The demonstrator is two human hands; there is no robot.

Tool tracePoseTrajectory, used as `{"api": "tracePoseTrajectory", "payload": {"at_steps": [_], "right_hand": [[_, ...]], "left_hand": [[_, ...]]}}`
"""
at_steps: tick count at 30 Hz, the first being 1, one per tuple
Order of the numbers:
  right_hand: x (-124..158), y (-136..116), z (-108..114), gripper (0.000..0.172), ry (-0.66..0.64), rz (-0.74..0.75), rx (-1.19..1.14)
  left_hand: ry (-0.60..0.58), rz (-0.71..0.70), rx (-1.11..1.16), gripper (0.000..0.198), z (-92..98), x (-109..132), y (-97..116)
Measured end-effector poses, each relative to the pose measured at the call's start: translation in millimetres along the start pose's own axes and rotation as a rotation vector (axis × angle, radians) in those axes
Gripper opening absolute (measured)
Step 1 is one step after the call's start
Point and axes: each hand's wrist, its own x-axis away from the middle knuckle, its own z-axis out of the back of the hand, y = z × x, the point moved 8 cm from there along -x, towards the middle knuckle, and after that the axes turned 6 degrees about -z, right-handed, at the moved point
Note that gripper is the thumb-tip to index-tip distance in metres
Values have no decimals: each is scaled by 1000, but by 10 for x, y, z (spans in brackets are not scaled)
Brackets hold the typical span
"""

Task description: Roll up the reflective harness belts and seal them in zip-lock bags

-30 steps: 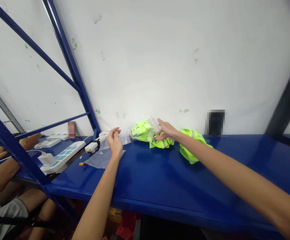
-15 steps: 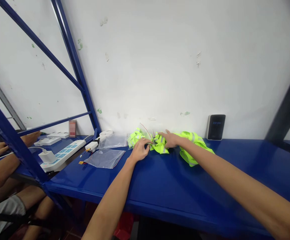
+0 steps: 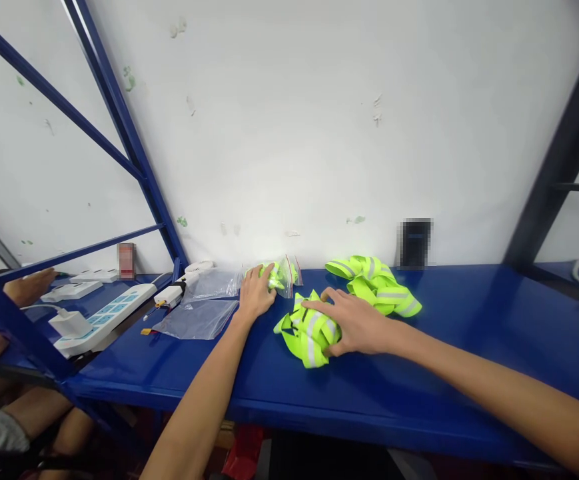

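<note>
My right hand is curled over the right side of a crumpled fluorescent yellow reflective strap, thumb low and fingers on top. This bundle rests on the blue table, with small black parts showing in it. Farther back, my left hand grips a clear zip bag with more yellow strap inside; its fingertips are partly hidden. A second loose reflective strap lies behind and to the right of my right hand, touching neither hand.
Left of my left hand lie flat clear bags, a white device with wires and a white roll. A power strip sits beyond the blue frame post, near another person's hand. A dark device stands at the wall.
The strap bundle has come nearer, with my right hand on it. My left hand has left that bundle and moved onto the bagged strap. The view has shifted slightly right.
</note>
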Motion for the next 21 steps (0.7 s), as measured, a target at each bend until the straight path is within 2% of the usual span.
{"api": "tracePoseTrajectory", "payload": {"at_steps": [4,6,9,13,15,17,19,21], "right_hand": [[123,-2,-10,90,130,-7,-111],[143,-3,-23,85,184,-3,-177],[148,-7,-52,79,215,48,-324],[136,111,-30,50,290,49,-509],[124,241,-1,37,341,-25,-587],[114,391,18,28,386,-131,-702],[108,529,10,22,422,-244,-859],[96,630,-57,21,427,-359,-1051]], "left_hand": [[164,-32,37,64,275,-298,51],[184,-74,65,62,298,-489,148],[71,-178,67,55,40,-715,374],[-222,-255,30,51,-552,-795,625],[-244,-250,85,56,-633,-808,698],[-132,-223,211,56,-475,-822,733],[-32,-202,443,48,-217,-777,748],[-65,-204,783,44,-6,-647,795]]}}
